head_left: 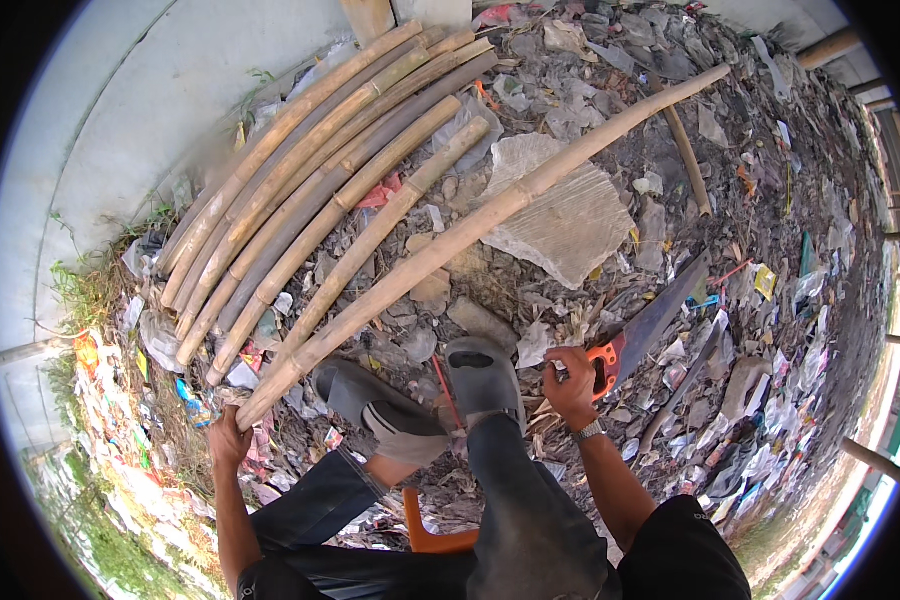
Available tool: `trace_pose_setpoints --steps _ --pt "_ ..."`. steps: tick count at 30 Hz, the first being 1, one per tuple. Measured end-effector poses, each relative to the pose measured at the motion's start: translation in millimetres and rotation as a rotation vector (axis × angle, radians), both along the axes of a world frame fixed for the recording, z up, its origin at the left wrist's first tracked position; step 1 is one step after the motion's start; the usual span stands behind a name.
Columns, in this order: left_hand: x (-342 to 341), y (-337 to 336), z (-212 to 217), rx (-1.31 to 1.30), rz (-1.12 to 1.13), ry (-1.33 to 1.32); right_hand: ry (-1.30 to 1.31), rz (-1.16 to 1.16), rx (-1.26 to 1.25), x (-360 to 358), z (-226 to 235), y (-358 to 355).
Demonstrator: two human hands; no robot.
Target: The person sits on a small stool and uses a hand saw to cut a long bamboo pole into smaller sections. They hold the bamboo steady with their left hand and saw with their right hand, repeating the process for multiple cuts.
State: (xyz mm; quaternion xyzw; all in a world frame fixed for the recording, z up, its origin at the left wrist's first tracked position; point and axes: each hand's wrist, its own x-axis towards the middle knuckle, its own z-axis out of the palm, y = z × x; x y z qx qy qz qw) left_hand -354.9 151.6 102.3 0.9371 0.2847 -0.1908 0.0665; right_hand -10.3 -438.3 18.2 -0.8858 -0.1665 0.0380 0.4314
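My left hand (230, 437) is closed on the near end of a long bamboo pole (425, 258), which slants away from me to the far right. The pole passes over a flat pale stone slab (560, 215). My right hand (570, 385), with a watch on its wrist, grips the orange handle of a handsaw (655, 320). The saw's dark blade points away to the right, apart from the pole. Left of the long pole lies a row of several cut bamboo poles (340, 160), side by side.
Scraps of plastic and rubble litter the ground (790, 330). My feet in grey clogs (483, 375) stand between my hands. An orange plastic piece (435, 535) shows beneath my legs. A pale wall (100, 130) rises at the left. A thin stick (686, 155) lies past the slab.
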Motion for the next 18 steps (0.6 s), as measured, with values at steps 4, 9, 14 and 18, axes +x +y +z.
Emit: trace_pose_setpoints --steps 4,9,14,18 --pt "-79 15 -12 0.085 0.125 0.075 -0.001 0.019 0.014 -3 3 17" --pt "-82 26 -18 0.007 0.182 0.148 -0.002 0.065 0.078 -9 3 47" --pt "37 -2 12 -0.202 -0.006 -0.013 -0.011 0.151 0.138 -21 1 89" --pt "160 -42 -8 -0.170 -0.072 -0.369 -0.035 0.310 0.134 -44 -16 119"
